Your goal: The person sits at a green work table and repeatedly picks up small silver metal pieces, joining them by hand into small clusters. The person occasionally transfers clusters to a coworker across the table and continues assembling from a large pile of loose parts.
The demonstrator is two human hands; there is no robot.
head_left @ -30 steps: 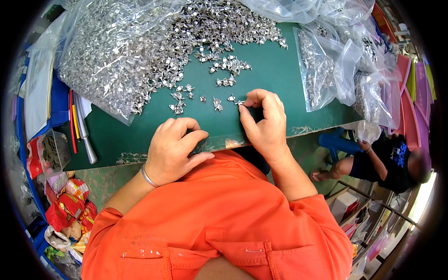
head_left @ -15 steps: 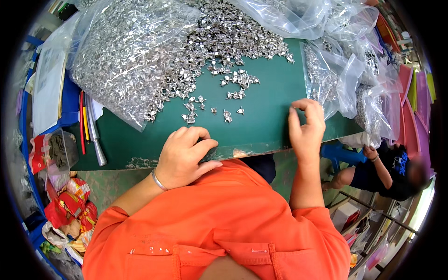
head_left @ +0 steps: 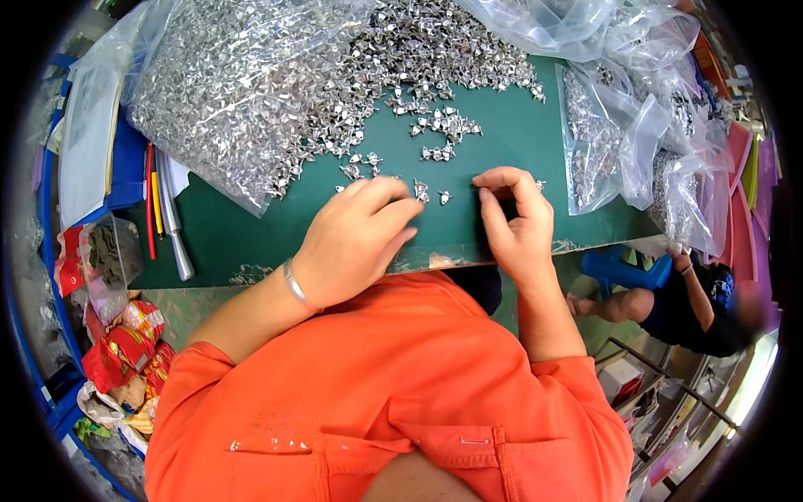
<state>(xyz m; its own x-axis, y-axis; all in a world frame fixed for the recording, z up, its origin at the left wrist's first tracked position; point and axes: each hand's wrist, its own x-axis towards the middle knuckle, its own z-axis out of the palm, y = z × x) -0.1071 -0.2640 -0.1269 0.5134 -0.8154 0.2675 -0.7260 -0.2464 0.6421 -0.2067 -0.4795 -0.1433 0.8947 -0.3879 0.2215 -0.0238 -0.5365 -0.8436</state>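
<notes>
Small shiny winged metal pieces (head_left: 447,124) lie in loose clusters on the green tabletop (head_left: 502,142), in front of a large heap (head_left: 435,46). My left hand (head_left: 355,230) hovers at the near edge, fingers curled and thumb apart, with nothing visible in it; it covers some pieces. Just beyond its fingertips are a small clump (head_left: 421,192) and a single piece (head_left: 445,197). To the right, my right hand (head_left: 520,226) has its thumb and forefinger bent toward each other, slightly apart, seemingly holding nothing. Another piece (head_left: 540,184) shows behind its knuckles.
A big clear bag (head_left: 226,92) of metal pieces covers the far left; more filled bags (head_left: 594,142) stand right. Pens and a metal rod (head_left: 176,234) lie left beside a clear plastic bin (head_left: 113,251). Another person (head_left: 686,301) sits by a blue stool (head_left: 623,269).
My right hand has moved left, uncovering a single piece on the table. My left hand has moved forward and right, over the nearest pieces. The view has shifted slightly.
</notes>
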